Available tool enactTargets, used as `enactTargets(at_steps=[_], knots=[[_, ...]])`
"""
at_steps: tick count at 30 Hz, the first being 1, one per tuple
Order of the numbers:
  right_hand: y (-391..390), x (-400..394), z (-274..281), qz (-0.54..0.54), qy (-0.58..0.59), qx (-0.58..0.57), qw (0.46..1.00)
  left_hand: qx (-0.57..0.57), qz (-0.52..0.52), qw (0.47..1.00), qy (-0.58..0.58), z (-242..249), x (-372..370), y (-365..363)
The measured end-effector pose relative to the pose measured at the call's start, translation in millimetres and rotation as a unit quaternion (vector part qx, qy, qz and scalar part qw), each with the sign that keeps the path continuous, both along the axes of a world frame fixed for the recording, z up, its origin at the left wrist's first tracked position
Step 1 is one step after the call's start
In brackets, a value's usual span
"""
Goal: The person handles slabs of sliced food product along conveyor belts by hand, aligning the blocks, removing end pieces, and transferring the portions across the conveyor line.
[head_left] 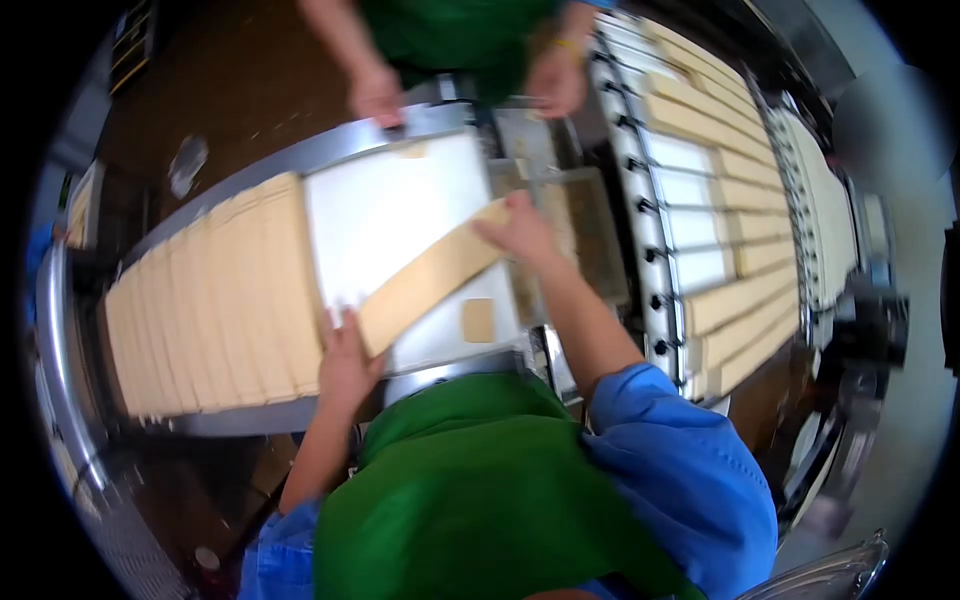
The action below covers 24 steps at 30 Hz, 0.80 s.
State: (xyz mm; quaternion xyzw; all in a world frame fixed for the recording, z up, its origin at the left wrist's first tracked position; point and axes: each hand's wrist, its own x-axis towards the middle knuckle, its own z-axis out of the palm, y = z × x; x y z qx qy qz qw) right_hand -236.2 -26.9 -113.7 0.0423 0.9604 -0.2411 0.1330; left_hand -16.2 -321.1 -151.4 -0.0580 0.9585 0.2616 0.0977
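A long flat strip of dough point(430, 272) slants across the white belt point(395, 205), held at both ends. My right hand point(520, 232) pinches its far right end. At the near left end, my left hand point(347, 362) grips the strip, right beside the overlapping row of dough strips point(215, 300). That row covers the left part of the belt. A small square dough piece point(478, 320) lies on the white surface below the strip, and another small scrap point(411, 150) lies near the far edge.
Across the belt stands a co-worker in a green apron point(450, 40), with one hand point(377, 95) at the belt's far edge and the other point(556, 80) by metal trays point(585, 225). On the right, a second conveyor point(690, 235) with rods carries more dough strips point(745, 310).
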Motion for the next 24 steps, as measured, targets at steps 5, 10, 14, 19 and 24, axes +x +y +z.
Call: enactTargets(at_steps=[5, 10, 14, 19, 24], knots=[[44.8, 72.1, -8.7, 0.195, 0.084, -0.039, 0.976, -0.083, 0.065, 0.994, 0.018, -11.8, -20.1, 40.2], [136.0, 114.6, -2.6, 0.073, 0.187, -0.090, 0.976, -0.030, 0.007, 0.988, 0.154, -6.2, -45.2, 116.7], [262.9, 134.6, 79.0, 0.019, 0.245, -0.135, 0.960, 0.027, -0.054, 0.967, 0.249, 24.5, -71.1, 221.0], [455.7, 64.1, 60.0, -0.317, 0.041, -0.230, 0.919, 0.005, -0.274, 0.920, 0.280, 101.1, -97.2, 370.8], [533.9, 24.1, 29.1, -0.234, -0.002, 0.017, 0.972, 0.121, -0.363, 0.895, 0.230, 117.4, -126.8, 452.7]])
